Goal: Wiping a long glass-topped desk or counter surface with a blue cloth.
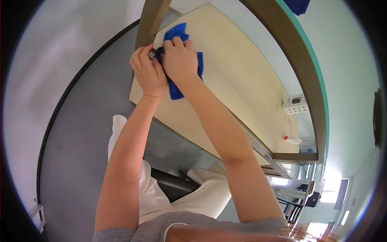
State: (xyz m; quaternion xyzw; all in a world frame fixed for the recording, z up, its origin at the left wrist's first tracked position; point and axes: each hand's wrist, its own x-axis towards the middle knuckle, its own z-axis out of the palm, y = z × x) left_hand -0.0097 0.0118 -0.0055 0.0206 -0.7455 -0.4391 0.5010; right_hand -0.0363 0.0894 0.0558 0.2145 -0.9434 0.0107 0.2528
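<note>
Under my right hand (180,60) is a blue cloth (176,92), bunched and pressed on the pale yellow board (225,52) near its far left corner. The fingers curl over the cloth, and its loose ends stick out beyond the knuckles and below the wrist. Just left of it, my left hand (149,74) has its fingers bent around the brown frame post (146,34), with the thumb apart on the near side. A small dark metal part shows between that thumb and the fingers. The two hands almost touch.
A brown frame with a green-edged top (310,72) arches over the board's right side. A small white box (295,104) and a white object with a red tip (292,139) sit at the right end. A metal slide rail (258,145) runs along the near edge.
</note>
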